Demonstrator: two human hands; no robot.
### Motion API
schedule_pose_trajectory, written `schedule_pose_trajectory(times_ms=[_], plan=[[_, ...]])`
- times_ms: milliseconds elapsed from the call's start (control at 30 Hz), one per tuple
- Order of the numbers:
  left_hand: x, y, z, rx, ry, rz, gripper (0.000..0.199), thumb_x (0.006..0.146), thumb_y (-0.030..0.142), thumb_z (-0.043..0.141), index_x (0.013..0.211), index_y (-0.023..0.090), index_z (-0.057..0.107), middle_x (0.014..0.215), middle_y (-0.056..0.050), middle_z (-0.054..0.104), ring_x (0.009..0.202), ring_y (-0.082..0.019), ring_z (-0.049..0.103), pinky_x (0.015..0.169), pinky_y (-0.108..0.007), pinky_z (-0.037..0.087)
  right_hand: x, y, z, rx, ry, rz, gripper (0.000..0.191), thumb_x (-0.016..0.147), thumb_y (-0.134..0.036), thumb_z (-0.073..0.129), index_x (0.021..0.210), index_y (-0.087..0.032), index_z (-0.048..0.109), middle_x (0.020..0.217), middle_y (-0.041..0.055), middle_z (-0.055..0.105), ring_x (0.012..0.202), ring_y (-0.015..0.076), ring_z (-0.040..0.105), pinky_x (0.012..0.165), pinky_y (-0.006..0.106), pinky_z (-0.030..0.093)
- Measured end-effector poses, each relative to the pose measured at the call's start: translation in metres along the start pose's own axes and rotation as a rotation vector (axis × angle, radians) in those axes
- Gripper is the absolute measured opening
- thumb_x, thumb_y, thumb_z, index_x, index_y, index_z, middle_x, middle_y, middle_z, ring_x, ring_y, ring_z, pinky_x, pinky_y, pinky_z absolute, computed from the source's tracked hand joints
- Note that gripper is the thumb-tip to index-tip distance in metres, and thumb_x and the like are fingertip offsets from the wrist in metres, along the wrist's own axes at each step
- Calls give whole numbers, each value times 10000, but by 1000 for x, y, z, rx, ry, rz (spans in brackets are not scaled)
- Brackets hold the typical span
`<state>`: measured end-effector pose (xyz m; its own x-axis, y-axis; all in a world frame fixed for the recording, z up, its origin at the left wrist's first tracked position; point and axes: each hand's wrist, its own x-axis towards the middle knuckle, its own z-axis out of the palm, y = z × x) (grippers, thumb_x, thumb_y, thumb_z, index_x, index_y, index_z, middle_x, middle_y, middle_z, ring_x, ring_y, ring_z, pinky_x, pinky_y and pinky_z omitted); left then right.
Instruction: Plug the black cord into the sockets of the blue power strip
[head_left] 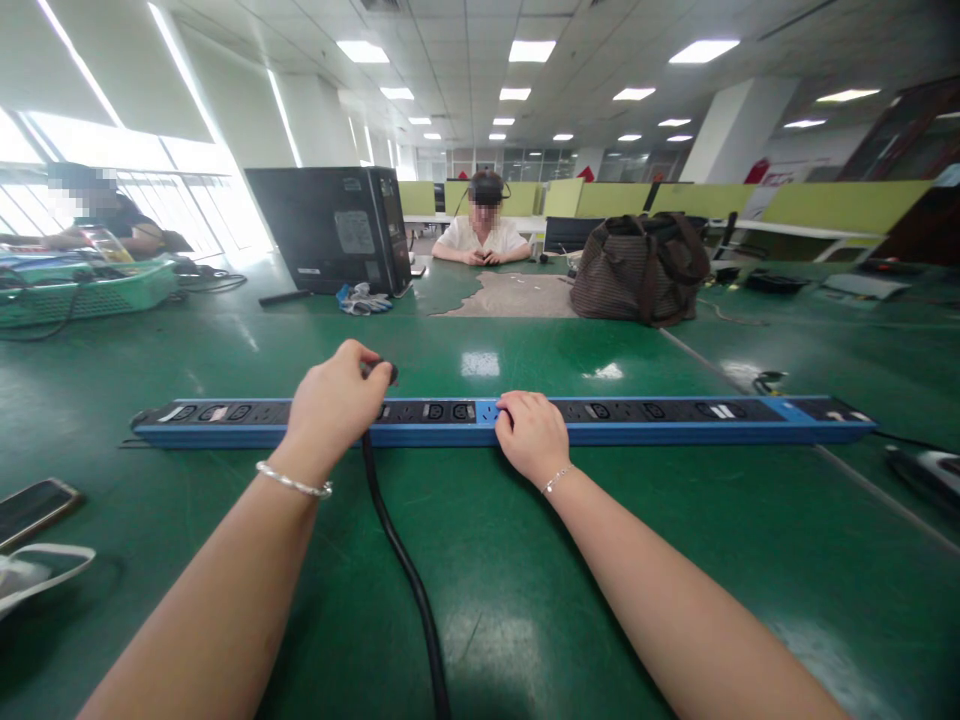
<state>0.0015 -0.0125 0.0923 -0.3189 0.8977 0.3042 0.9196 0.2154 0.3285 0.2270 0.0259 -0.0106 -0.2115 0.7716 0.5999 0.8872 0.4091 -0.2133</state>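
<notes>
A long power strip [427,437] with a blue body and black socket faces lies crosswise on the green table. Above its left half, my left hand [337,395] is closed around a black plug [388,371], whose end shows past the fingertips. A thick black cable [397,545] comes out below that hand and runs toward me off the bottom edge. My right hand [534,435] lies over the strip's middle at a blue socket section [487,411], fingers bent over the top and thumb at the near side. Whether the plug touches a socket, I cannot tell.
Behind the strip stand a black computer case [330,230], gloves [364,299] and a brown bag [637,268]. A person [484,225] sits opposite. At left are a green basket [142,290] and a phone [34,512]; a dark device [926,475] lies at right.
</notes>
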Motion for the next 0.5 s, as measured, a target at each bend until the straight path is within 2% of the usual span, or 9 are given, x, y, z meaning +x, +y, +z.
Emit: schedule_pose_trajectory(times_ms=[67,167,367,433,500], plan=[[2,-5,-20,-57,75,-31,350,758,512,459,936,252,611,816,-37,669,793,-239,606,689,-339,449,0,0,0,0,-9,4,227,831,-222,426,896,-197,642,1003,48,661,944,196,525,839,316,366],[6,-15,-37,-97,62,-41,341,740,515,486,905,250,623,743,-14,641,703,-205,581,656,-319,431,0,0,-1,0,-7,3,230,833,-224,425,899,-196,644,1008,48,660,946,195,524,841,316,367],[15,-28,-32,-109,-135,-51,356,778,480,433,992,239,585,621,12,589,586,-175,551,580,-280,404,0,0,0,-3,-5,5,235,830,-221,424,902,-196,647,1011,45,661,950,196,524,845,312,364],[18,-32,-31,-85,-123,-62,369,790,475,407,1024,242,572,689,-3,616,616,-183,557,602,-289,414,0,0,0,-2,-8,4,236,830,-220,423,903,-196,646,1013,45,660,951,194,524,844,310,363],[22,-38,-35,-16,-40,-97,396,784,493,402,1029,236,579,813,-38,640,705,-209,567,658,-314,425,0,1,0,-1,-11,3,235,830,-219,424,907,-195,645,1014,47,659,954,191,523,843,308,363]])
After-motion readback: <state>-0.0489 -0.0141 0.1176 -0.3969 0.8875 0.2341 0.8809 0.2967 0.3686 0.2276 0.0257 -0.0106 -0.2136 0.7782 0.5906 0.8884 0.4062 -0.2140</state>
